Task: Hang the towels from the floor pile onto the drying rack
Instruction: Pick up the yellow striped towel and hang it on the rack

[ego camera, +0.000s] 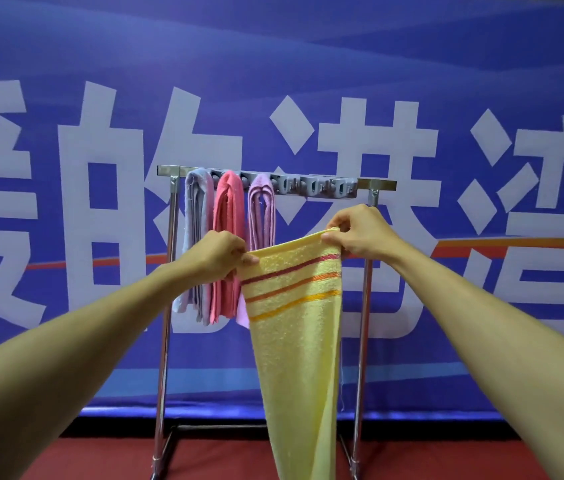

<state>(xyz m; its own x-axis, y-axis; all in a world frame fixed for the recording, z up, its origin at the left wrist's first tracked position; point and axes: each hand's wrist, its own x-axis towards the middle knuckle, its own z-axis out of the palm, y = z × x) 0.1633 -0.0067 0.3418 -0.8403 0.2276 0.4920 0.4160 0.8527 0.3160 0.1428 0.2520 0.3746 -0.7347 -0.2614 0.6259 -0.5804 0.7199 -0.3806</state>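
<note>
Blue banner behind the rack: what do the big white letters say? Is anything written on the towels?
"的": white, on the blue banner, behind the drying rack's left end.
"港": white, same banner, behind the rack's right half.
"湾": same banner, partly cut by the right edge.
Far-left character: cut off by the edge, not readable.
On the yellow towel and the hung towels: no writing shows.

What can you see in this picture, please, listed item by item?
Drying rack: one, silver metal, centre.
Clip strip: one, grey, on its top bar.
Hung towels: three, grey-blue, pink, lilac, bar's left part.
Yellow towel: one, red and orange stripes, held before the rack.
Banner: one, blue, white characters, behind.
Floor: one, red, below.
Left hand: one, pinching the yellow towel's top left corner.
Right hand: one, pinching its top right corner.
</note>
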